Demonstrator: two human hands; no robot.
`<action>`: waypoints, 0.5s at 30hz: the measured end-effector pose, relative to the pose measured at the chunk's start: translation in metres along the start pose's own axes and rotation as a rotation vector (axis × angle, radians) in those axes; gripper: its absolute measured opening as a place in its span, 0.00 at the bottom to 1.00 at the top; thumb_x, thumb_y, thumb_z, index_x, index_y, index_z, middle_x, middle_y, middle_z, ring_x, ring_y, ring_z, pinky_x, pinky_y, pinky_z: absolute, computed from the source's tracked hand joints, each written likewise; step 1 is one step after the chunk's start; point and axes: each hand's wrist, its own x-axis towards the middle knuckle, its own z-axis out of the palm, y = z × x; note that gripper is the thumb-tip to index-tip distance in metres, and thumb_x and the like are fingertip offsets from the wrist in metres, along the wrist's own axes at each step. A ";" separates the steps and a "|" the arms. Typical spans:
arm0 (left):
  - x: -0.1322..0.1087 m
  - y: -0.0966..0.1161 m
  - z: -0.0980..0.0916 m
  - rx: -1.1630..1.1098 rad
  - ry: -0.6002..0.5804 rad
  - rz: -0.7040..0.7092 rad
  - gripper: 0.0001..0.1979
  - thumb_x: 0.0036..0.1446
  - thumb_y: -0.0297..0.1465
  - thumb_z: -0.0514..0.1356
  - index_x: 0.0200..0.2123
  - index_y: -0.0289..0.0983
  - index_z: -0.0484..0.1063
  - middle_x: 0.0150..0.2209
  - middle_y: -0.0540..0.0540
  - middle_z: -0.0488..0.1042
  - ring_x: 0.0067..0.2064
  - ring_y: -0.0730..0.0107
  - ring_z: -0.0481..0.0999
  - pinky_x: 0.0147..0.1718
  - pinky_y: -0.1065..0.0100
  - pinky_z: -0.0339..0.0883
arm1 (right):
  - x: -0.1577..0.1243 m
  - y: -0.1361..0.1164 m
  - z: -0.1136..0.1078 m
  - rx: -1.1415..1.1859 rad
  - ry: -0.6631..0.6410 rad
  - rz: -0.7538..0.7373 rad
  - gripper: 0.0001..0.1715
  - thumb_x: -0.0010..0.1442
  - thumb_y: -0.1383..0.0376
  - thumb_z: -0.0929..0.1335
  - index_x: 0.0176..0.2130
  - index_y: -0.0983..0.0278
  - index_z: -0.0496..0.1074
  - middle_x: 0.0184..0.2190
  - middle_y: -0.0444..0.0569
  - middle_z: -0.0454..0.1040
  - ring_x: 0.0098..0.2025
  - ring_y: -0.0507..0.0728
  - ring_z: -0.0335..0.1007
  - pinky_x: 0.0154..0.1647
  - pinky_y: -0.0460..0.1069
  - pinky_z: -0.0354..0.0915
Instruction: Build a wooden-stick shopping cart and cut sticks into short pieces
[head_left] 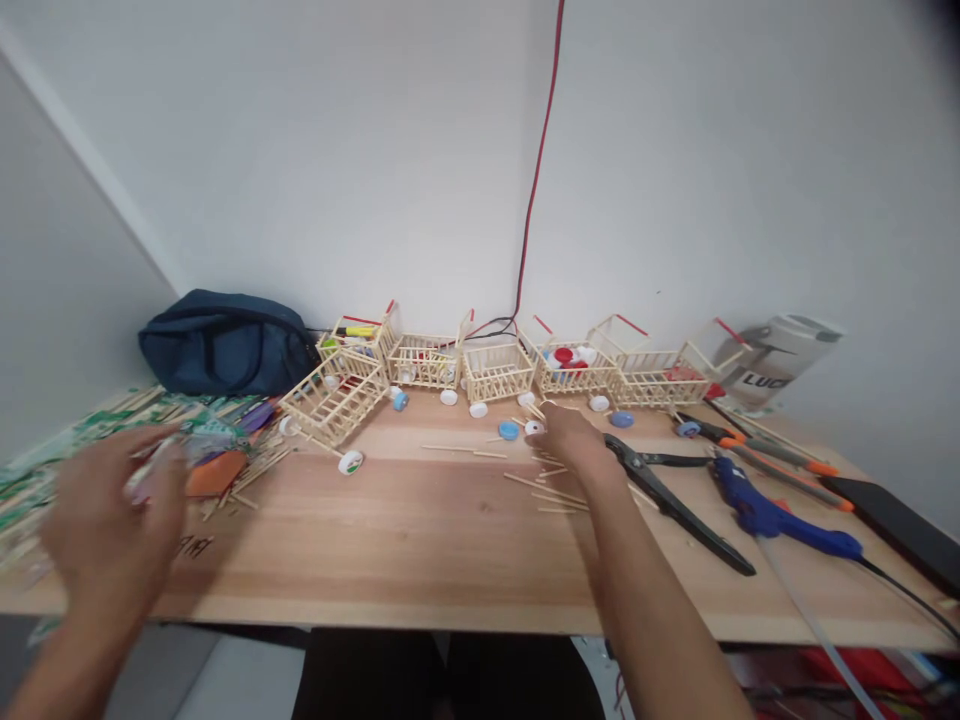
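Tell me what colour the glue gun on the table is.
The glue gun is mostly blue, best seen in the head view.

A person's blurred left hand partly hides a cluttered pile; the right hand obscures its grip; a black case is cropped.

Wooden carts, smooth wood tabletop, cloth bag
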 end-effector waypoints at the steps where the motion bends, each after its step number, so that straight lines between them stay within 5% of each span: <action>1: -0.008 0.020 0.012 0.070 0.082 0.088 0.10 0.61 0.36 0.55 0.46 0.50 0.69 0.43 0.53 0.73 0.46 0.57 0.71 0.46 0.58 0.64 | 0.000 -0.001 0.001 -0.013 -0.009 0.011 0.22 0.54 0.63 0.69 0.50 0.64 0.72 0.47 0.61 0.77 0.48 0.66 0.74 0.39 0.52 0.64; 6: -0.030 0.098 0.091 -0.193 -0.305 0.486 0.13 0.64 0.31 0.53 0.50 0.48 0.69 0.44 0.44 0.76 0.46 0.54 0.74 0.46 0.53 0.67 | 0.006 0.000 0.005 -0.038 -0.021 -0.005 0.21 0.55 0.65 0.67 0.49 0.65 0.72 0.48 0.62 0.76 0.49 0.67 0.74 0.40 0.52 0.64; 10: -0.029 0.145 0.162 -0.093 -0.670 0.670 0.19 0.63 0.26 0.51 0.56 0.35 0.65 0.47 0.37 0.73 0.49 0.53 0.71 0.50 0.53 0.66 | 0.013 0.010 0.003 -0.012 0.020 -0.056 0.20 0.57 0.60 0.67 0.48 0.67 0.75 0.45 0.64 0.78 0.47 0.66 0.75 0.39 0.52 0.63; 15: -0.028 0.180 0.221 0.096 -0.757 0.796 0.19 0.63 0.23 0.49 0.57 0.33 0.63 0.51 0.34 0.68 0.50 0.54 0.69 0.49 0.55 0.64 | 0.015 0.024 -0.005 0.034 0.120 -0.125 0.21 0.60 0.59 0.66 0.49 0.66 0.75 0.44 0.62 0.79 0.45 0.65 0.74 0.38 0.50 0.61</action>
